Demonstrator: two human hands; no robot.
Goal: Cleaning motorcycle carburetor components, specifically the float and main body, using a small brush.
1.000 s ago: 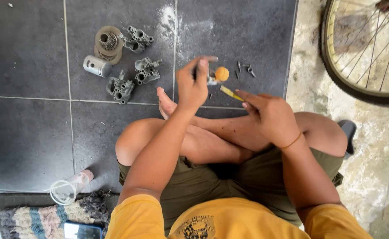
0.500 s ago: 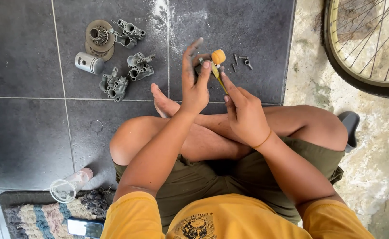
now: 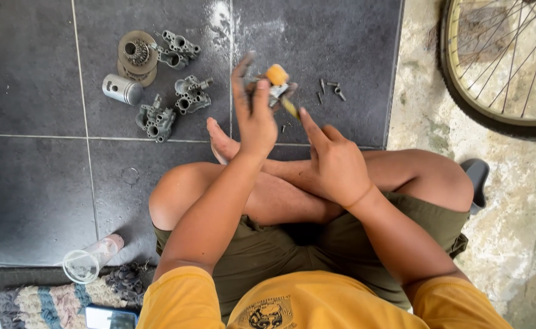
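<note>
Seated cross-legged on dark tile, I hold my right hand (image 3: pixel 335 161) half open around a thin yellow-handled tool (image 3: pixel 290 108) and my left hand (image 3: pixel 254 116), fingers spread, against one small metal part with an orange knob (image 3: pixel 276 79), beyond which lie four loose screws (image 3: pixel 330 89), one piston (image 3: pixel 122 89) and three grey castings (image 3: pixel 156 120).

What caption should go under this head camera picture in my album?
Cross-legged on dark tiles, left hand holding a small metal part with an orange piece, right hand beside it.
</note>
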